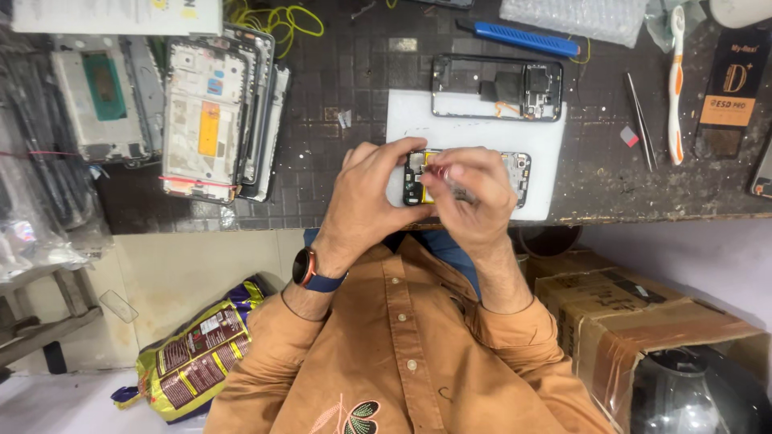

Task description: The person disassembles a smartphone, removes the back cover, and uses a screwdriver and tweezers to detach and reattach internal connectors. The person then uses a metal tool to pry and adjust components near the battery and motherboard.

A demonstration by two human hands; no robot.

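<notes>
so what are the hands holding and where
Both hold the opened phone on the white mat: left hand at its left end, right hand over its middle, pinching a thin tool.

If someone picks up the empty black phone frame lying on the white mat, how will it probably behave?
The black phone frame is mostly an open outline with thin sides, so it is probably light and may flex a little if twisted. It lies flat on the white mat, so it should slide when pushed, not roll. A small orange cable inside looks delicate.

A stack of phone frames [213,112] lies left; a blue knife [523,38], toothbrush [676,80] and tweezers [641,120] lie right.
</notes>
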